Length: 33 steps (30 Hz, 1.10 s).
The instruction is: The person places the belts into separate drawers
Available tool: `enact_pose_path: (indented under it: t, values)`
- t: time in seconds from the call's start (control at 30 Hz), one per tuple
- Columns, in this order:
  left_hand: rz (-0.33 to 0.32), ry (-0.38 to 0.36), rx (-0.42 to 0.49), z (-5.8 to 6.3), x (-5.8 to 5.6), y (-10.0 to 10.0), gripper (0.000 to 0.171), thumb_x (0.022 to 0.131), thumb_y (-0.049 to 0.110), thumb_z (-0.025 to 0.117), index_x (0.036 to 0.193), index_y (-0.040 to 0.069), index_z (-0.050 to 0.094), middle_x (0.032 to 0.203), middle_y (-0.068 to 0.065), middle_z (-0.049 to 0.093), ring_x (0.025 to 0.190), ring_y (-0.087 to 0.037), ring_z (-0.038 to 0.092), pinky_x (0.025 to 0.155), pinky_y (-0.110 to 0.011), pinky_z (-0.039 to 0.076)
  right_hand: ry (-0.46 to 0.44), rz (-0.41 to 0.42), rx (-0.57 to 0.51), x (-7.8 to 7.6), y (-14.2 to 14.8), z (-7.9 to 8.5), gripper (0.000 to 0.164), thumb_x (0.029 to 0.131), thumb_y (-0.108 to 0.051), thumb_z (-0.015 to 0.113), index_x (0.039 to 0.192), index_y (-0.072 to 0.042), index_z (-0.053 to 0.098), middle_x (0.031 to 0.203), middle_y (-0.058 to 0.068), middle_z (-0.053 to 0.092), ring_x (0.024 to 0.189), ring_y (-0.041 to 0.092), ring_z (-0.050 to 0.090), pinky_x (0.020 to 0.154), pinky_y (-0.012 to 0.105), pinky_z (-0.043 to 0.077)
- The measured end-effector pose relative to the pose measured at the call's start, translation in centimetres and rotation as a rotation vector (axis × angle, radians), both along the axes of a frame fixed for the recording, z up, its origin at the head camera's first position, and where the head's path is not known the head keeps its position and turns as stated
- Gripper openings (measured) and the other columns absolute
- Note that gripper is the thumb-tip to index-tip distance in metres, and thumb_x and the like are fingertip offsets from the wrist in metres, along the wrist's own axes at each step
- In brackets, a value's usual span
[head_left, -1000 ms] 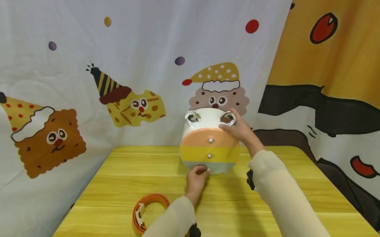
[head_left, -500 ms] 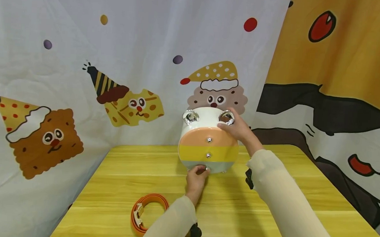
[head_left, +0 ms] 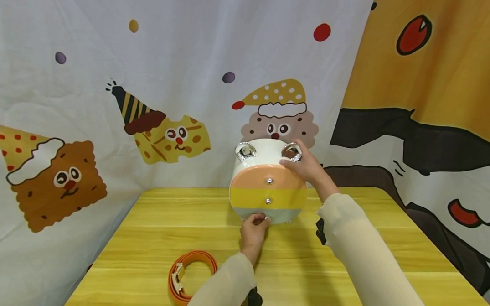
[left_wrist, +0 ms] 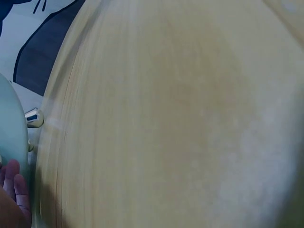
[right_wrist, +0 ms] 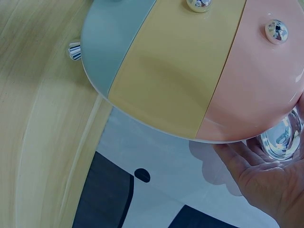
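Observation:
A small oval drawer box [head_left: 243, 197] stands at the back of the table, with a white shell, silver ear-like rings on top and stubby silver feet. Its front has orange, yellow and pale blue-grey drawers, each with a silver knob. My left hand [head_left: 253, 234] pinches the lowest knob [head_left: 267, 218], with the drawer flush in the front. My right hand [head_left: 308, 167] holds the top right of the box around the right ring [head_left: 291, 152], thumb toward the front edge. In the right wrist view, fingers [right_wrist: 230, 159] of that hand reach behind the box.
A coiled orange belt [head_left: 195, 256] with a metal buckle lies on the wood-grain table [head_left: 159, 233], near my left sleeve. A printed cartoon curtain [head_left: 184, 45] hangs right behind the table's back edge.
The head view has shifted slightly. Both hands keep their places on the box, and its drawers look the same.

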<state>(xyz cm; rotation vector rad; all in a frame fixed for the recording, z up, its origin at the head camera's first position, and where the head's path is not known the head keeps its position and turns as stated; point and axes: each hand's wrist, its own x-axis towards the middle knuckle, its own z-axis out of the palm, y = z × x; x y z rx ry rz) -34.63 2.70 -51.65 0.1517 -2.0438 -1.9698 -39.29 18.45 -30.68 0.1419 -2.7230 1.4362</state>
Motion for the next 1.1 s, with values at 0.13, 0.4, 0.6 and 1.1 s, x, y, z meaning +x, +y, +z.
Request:
enact_pose_path:
  t: [0.13,0.4,0.6,1.1]
  values:
    - [0.004,0.004,0.023,-0.19,-0.18,0.15,0.013,0.08,0.005,0.081,0.089,0.0,0.073,0.08,-0.002,0.068,0.075,-0.012,0.062,0.066,-0.025,0.052,-0.004,-0.001,0.0,0.0,-0.03,-0.01,0.08,0.097,-0.028,0.067,0.158,-0.027,0.015,0.152,0.023,0.036,0.131,0.043,0.042,0.109,0.06,0.033]
    - [0.032,0.004,0.005,-0.3,-0.19,0.43,0.014,0.08,0.007,0.082,0.088,0.002,0.072,0.079,-0.002,0.068,0.071,-0.011,0.061,0.064,-0.026,0.052,0.003,0.004,-0.001,0.05,0.01,-0.04,0.079,0.096,-0.029,0.067,0.157,-0.027,0.016,0.151,0.022,0.037,0.131,0.043,0.042,0.108,0.06,0.033]
    - [0.045,0.007,-0.001,-0.42,-0.21,0.57,0.014,0.08,0.009,0.083,0.087,0.004,0.073,0.077,-0.001,0.068,0.07,-0.01,0.061,0.065,-0.027,0.053,0.02,0.008,0.013,-0.05,0.09,-0.18,0.074,0.097,-0.029,0.067,0.155,-0.026,0.021,0.148,0.022,0.04,0.129,0.043,0.044,0.107,0.06,0.035]
    - [0.083,-0.006,-0.035,-0.04,-0.17,0.57,0.013,0.078,0.01,0.084,0.084,0.005,0.074,0.074,0.0,0.068,0.067,-0.01,0.06,0.064,-0.03,0.052,0.02,0.002,0.018,-0.16,-0.02,-0.21,0.074,0.097,-0.028,0.067,0.155,-0.026,0.021,0.149,0.023,0.04,0.129,0.043,0.044,0.107,0.06,0.034]
